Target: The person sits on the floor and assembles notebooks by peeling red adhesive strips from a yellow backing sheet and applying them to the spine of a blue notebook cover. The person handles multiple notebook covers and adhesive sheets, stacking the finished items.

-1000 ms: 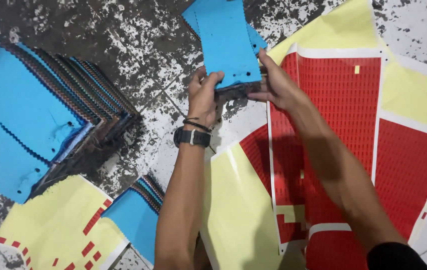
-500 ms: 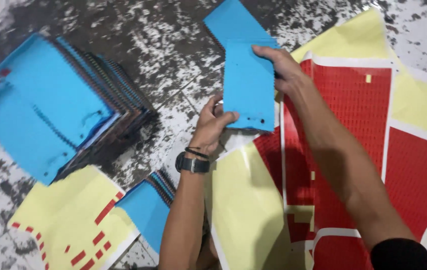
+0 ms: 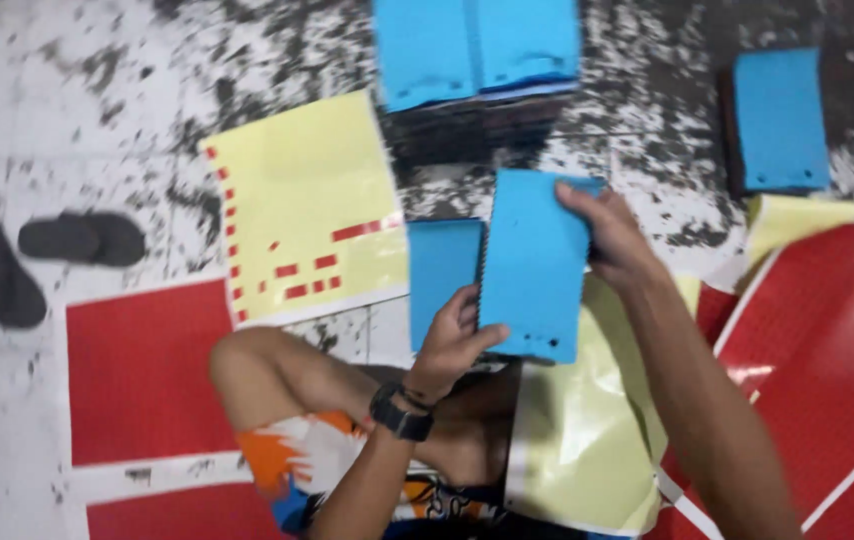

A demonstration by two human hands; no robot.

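Note:
I hold a blue spiral-bound notebook (image 3: 534, 262) upright in front of me with both hands. My left hand (image 3: 452, 340), with a black watch on its wrist, grips the notebook's lower left edge. My right hand (image 3: 609, 238) grips its upper right corner. Just behind it on the floor lies a small stack of blue notebooks (image 3: 442, 275). A yellow backing sheet (image 3: 587, 430) lies under my arms.
A large stack of blue notebooks (image 3: 477, 50) sits at the top, a smaller stack (image 3: 779, 120) at the upper right. A yellow sticker sheet with red bits (image 3: 307, 200) lies left of centre, red sheets (image 3: 142, 370) (image 3: 827, 360) to either side. Black sandals (image 3: 82, 238) rest far left.
The view has swung left and down, so my knee and the sandals now show. The notebook has come down closer to me, still held in both hands.

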